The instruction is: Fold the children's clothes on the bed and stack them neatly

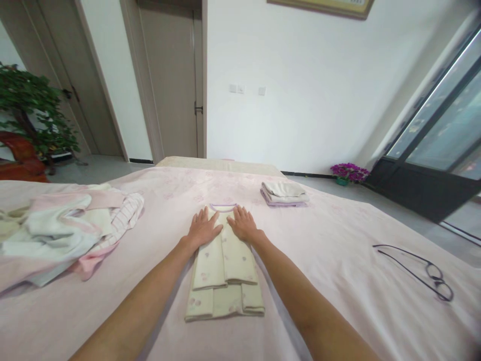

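Observation:
A pale yellow shirt (210,260) with small printed figures and a lilac-edged neckline lies face down to me, its sides and sleeves folded inward over the body. My left hand (203,228) rests flat on its upper left part, fingers spread. On the upper right part lies my right hand (243,223), also flat with fingers apart. Both hands press near the neckline, and neither grips the cloth. The lower hem of the shirt points toward me.
A loose heap of clothes (75,225) lies at the left on the pink sheet (315,281). Folded clothes (284,193) are stacked beyond my right hand. Eyeglasses (421,265) lie at the right. Potted flowers (349,173) stand on the floor behind.

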Motion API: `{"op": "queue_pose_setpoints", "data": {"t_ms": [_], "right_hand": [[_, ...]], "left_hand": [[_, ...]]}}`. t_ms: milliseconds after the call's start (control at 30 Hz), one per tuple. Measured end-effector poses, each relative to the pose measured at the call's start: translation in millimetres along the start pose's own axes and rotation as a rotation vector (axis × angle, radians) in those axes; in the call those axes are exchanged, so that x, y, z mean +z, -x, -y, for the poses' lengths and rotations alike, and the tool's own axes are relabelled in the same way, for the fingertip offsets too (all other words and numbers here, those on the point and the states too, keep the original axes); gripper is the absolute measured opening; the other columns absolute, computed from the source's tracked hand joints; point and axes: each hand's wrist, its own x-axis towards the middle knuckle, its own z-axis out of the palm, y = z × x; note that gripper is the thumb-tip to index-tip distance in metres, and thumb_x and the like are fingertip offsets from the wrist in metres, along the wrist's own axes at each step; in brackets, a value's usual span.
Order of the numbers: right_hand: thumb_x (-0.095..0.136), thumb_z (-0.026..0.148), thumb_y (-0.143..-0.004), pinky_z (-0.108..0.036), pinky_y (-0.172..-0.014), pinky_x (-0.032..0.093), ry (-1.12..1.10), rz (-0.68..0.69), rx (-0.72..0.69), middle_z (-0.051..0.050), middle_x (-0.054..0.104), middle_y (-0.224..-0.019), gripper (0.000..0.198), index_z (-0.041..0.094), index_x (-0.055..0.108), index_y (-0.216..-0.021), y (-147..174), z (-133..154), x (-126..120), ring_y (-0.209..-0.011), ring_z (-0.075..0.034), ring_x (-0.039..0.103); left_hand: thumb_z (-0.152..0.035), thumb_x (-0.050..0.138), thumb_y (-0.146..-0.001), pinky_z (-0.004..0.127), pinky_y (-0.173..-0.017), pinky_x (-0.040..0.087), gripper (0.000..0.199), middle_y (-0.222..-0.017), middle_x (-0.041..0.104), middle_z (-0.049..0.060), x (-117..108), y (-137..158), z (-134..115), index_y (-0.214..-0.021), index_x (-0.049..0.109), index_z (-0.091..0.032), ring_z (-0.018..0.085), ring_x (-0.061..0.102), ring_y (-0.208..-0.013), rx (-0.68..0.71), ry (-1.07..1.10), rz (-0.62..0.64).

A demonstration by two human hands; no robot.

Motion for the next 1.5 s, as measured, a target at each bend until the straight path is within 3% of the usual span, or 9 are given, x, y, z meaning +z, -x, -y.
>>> {"op": "queue_pose_setpoints", "data": {"t_ms": [167,367,600,733,867,1000,1133,1267,1500], "right_hand": [[0.018,0.054,-0.101,-0.046,-0.120,0.012,-0.054,0.018,-0.021,-0.013,0.011,-0.163,0.069,0.012,0.014,-0.157,21.4,-12.2,-0.5,-0.150,-0.024,0.009],[0.032,0.039,-0.102,-0.044,-0.118,0.024,-0.100,-0.107,-0.281,-0.014,0.032,-0.157,0.057,0.013,0.030,-0.153,96.5,-41.5,-4.5,-0.146,-0.023,0.028],[0.043,0.024,-0.101,-0.039,-0.102,0.045,0.015,-0.183,-0.533,-0.006,0.055,-0.141,0.038,0.029,0.054,-0.137,166.8,-48.0,-28.9,-0.126,-0.022,0.053],[0.046,0.020,-0.100,-0.037,-0.087,0.050,0.206,-0.126,-0.714,-0.007,0.059,-0.137,0.035,0.026,0.056,-0.132,167.0,-46.3,-41.5,-0.107,-0.021,0.062],[0.047,0.019,-0.099,-0.035,-0.077,0.050,0.347,-0.143,-0.833,-0.010,0.061,-0.134,0.033,0.020,0.056,-0.130,159.8,-46.0,-42.9,-0.094,-0.020,0.064],[0.045,0.016,-0.099,-0.033,-0.073,0.049,0.405,-0.206,-0.895,-0.012,0.063,-0.131,0.032,0.016,0.056,-0.129,156.9,-48.4,-39.6,-0.087,-0.019,0.064],[0.041,0.018,-0.100,-0.033,-0.077,0.050,0.313,-0.262,-0.935,-0.013,0.064,-0.130,0.030,0.016,0.057,-0.125,154.4,-53.0,-35.3,-0.091,-0.018,0.066],[0.042,0.019,-0.100,-0.034,-0.087,0.050,0.163,-0.250,-0.951,-0.011,0.065,-0.128,0.029,0.018,0.059,-0.123,150.7,-56.2,-32.2,-0.102,-0.018,0.065],[0.041,0.020,-0.099,-0.036,-0.093,0.048,0.089,-0.192,-0.932,-0.012,0.067,-0.120,0.034,0.018,0.057,-0.129,148.6,-46.1,-42.8,-0.105,-0.020,0.060]], "left_hand": [[-0.061,0.026,-0.097,0.052,-0.117,0.016,0.075,-0.163,0.014,0.017,-0.5,22.7,10.2,-0.157,0.016,-0.018,0.034,0.012,-0.150,0.093,0.084,-0.033],[-0.050,0.026,-0.102,0.047,-0.121,0.018,0.063,-0.163,0.018,0.010,-8.1,92.1,38.5,-0.157,0.018,-0.021,0.026,0.013,-0.150,0.395,0.180,-0.042],[-0.030,0.039,-0.102,0.043,-0.118,0.032,0.043,-0.163,0.018,0.004,-34.3,149.0,50.0,-0.144,0.047,-0.030,0.025,0.024,-0.148,0.583,0.270,-0.150],[-0.022,0.044,-0.100,0.036,-0.110,0.044,0.036,-0.154,0.040,0.006,-37.1,153.1,52.1,-0.130,0.061,-0.030,0.021,0.044,-0.137,0.715,0.274,-0.205],[-0.016,0.045,-0.099,0.033,-0.103,0.050,0.033,-0.135,0.061,0.008,-42.0,145.9,56.7,-0.127,0.061,-0.024,0.018,0.057,-0.124,0.888,0.145,-0.215],[-0.012,0.044,-0.098,0.031,-0.091,0.054,0.033,-0.127,0.066,0.009,-50.4,139.7,57.3,-0.125,0.061,-0.022,0.018,0.065,-0.107,1.025,0.004,-0.273],[-0.011,0.045,-0.097,0.028,-0.077,0.055,0.031,-0.117,0.071,0.009,-50.0,137.8,54.7,-0.122,0.061,-0.021,0.015,0.069,-0.087,1.063,-0.065,-0.353],[-0.014,0.047,-0.096,0.029,-0.080,0.055,0.024,-0.111,0.071,0.011,-45.8,135.7,50.6,-0.117,0.058,-0.016,0.017,0.068,-0.089,1.087,-0.025,-0.377],[-0.014,0.041,-0.097,0.027,-0.085,0.051,0.022,-0.101,0.069,0.007,-61.8,130.5,37.8,-0.110,0.058,-0.021,0.016,0.063,-0.093,1.004,0.007,-0.198]]}}
